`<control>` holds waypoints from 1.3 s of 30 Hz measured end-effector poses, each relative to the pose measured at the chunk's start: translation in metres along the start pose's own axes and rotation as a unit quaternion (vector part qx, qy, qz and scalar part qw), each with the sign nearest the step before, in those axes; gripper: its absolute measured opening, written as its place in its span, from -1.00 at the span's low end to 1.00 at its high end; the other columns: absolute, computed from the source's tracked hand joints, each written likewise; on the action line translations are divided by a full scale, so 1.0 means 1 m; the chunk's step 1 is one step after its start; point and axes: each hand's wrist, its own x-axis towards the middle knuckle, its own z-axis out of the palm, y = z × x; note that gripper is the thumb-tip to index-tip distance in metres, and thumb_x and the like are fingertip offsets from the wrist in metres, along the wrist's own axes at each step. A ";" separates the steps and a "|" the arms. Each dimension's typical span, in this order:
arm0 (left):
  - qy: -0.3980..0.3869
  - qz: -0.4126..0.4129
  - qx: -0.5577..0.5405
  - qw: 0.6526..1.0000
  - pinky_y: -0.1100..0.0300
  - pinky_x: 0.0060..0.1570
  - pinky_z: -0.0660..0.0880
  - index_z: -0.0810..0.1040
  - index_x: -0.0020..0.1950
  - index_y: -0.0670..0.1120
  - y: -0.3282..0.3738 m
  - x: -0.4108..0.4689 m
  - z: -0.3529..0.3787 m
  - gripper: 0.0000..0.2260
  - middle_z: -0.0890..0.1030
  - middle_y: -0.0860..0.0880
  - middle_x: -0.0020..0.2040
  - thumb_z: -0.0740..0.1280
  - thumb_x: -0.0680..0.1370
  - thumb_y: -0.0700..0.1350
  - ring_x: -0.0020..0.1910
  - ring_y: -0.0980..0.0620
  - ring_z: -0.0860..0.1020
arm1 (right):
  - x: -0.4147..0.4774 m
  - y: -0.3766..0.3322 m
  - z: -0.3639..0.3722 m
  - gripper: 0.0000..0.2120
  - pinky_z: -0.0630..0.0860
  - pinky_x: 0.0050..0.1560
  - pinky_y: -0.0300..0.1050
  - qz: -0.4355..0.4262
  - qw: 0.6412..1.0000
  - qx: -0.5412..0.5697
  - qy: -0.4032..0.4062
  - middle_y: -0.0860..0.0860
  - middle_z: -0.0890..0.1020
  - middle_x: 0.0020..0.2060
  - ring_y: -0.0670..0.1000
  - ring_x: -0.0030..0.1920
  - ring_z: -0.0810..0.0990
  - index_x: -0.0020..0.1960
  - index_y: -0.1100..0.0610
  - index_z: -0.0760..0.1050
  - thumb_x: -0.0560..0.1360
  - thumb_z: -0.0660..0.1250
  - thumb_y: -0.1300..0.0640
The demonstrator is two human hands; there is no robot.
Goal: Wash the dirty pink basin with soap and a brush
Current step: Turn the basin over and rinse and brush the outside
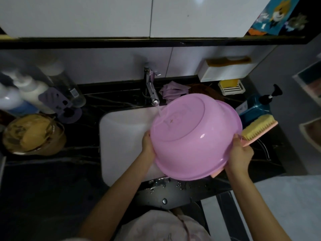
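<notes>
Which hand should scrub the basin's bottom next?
Right, probably. The right hand grips the brush beside the upturned pink basin; the left hand only holds the rim.

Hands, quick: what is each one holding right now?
Left hand: grips the pink basin at its side.
Right hand: grips the brush by its handle, against the basin's rim.

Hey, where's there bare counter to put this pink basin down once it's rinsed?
The widest bare patch looks like the dark counter left of the sink, in front of the brownish bundle. The wet front ledge is narrow. Right of the pink basin it is crowded: pump bottle, cloths, soap tray. Bottles fill the back left.
</notes>
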 end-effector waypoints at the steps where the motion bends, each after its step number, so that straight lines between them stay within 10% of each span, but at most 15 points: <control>1: 0.013 0.005 -0.016 1.000 0.13 -0.10 0.49 0.59 -0.05 -0.09 -0.012 -0.010 -0.006 -0.76 0.64 -0.08 -0.12 0.16 0.54 -0.03 -0.13 -0.08 0.56 | -0.002 0.000 0.001 -0.82 0.49 0.04 -0.10 0.005 1.000 0.006 0.004 -0.02 0.55 -0.07 -0.03 -0.02 0.57 0.16 0.14 0.42 0.59 0.21 0.09; 9: 0.050 -0.044 0.040 0.997 0.13 -0.10 0.47 0.57 -0.07 -0.19 0.027 -0.001 -0.003 -0.77 0.61 -0.15 -0.12 0.12 0.53 -0.20 -0.13 -0.15 0.53 | -0.016 0.001 0.016 -0.88 0.49 -0.09 -0.23 -0.001 1.000 0.016 0.013 -0.06 0.55 -0.11 -0.12 -0.10 0.56 0.10 0.11 0.40 0.61 0.18 0.10; 13: -0.020 -0.081 0.105 0.991 0.28 -0.42 0.38 0.44 -0.28 -0.10 0.040 -0.033 -0.008 -0.79 0.48 -0.05 -0.41 0.12 0.51 -0.25 -0.42 0.00 0.45 | -0.016 0.000 0.012 -0.90 0.46 -0.10 -0.24 -0.011 1.000 0.005 0.022 -0.07 0.53 -0.14 -0.14 -0.13 0.54 0.08 0.11 0.39 0.61 0.17 0.11; 16: -0.068 -0.083 0.257 0.960 0.17 -0.28 0.46 0.47 -0.19 -0.10 0.068 -0.062 -0.015 -0.84 0.47 -0.05 -0.24 0.16 0.56 -0.20 -0.29 0.01 0.46 | -0.017 0.001 0.008 -0.92 0.45 -0.15 -0.25 -0.017 1.000 -0.007 0.010 -0.06 0.53 -0.16 -0.13 -0.15 0.53 0.03 0.11 0.40 0.61 0.17 0.11; 19: -0.030 0.151 0.485 0.861 0.13 -0.10 0.48 0.53 0.14 -0.15 0.098 -0.076 -0.008 -0.81 0.57 -0.08 0.00 0.19 0.59 -0.18 -0.15 0.02 0.55 | -0.014 -0.008 0.004 -0.92 0.45 -0.16 -0.23 -0.022 1.000 -0.014 0.002 -0.05 0.53 -0.18 -0.12 -0.16 0.53 -0.02 0.10 0.41 0.60 0.18 0.12; 22: -0.016 0.451 0.587 0.673 0.20 0.25 0.35 0.38 0.40 -0.18 0.124 -0.074 0.016 -0.62 0.43 -0.12 0.36 0.19 0.57 -0.26 0.27 0.00 0.44 | -0.011 -0.019 0.000 -0.88 0.45 -0.19 -0.23 -0.039 0.999 -0.029 -0.011 -0.04 0.52 -0.21 -0.12 -0.21 0.51 -0.10 0.09 0.42 0.60 0.18 0.13; 26: -0.054 0.540 0.651 0.531 0.12 0.46 0.06 0.07 0.52 -0.24 0.146 -0.052 0.051 -0.50 0.10 -0.18 0.53 0.11 0.59 -0.29 0.51 -0.07 0.10 | -0.010 -0.029 -0.004 -0.90 0.45 -0.19 -0.21 -0.033 0.998 -0.037 -0.032 -0.04 0.52 -0.19 -0.09 -0.18 0.52 -0.07 0.10 0.42 0.60 0.18 0.13; 39: -0.052 0.529 0.668 0.521 0.10 0.41 0.12 0.36 0.38 -0.30 0.139 -0.036 0.062 -0.51 0.36 -0.25 0.40 0.05 0.45 -0.32 0.40 -0.17 0.34 | -0.004 -0.047 -0.021 -0.87 0.45 -0.13 -0.14 0.016 0.998 -0.001 -0.068 -0.01 0.54 -0.13 -0.05 -0.13 0.54 0.12 0.11 0.39 0.59 0.20 0.11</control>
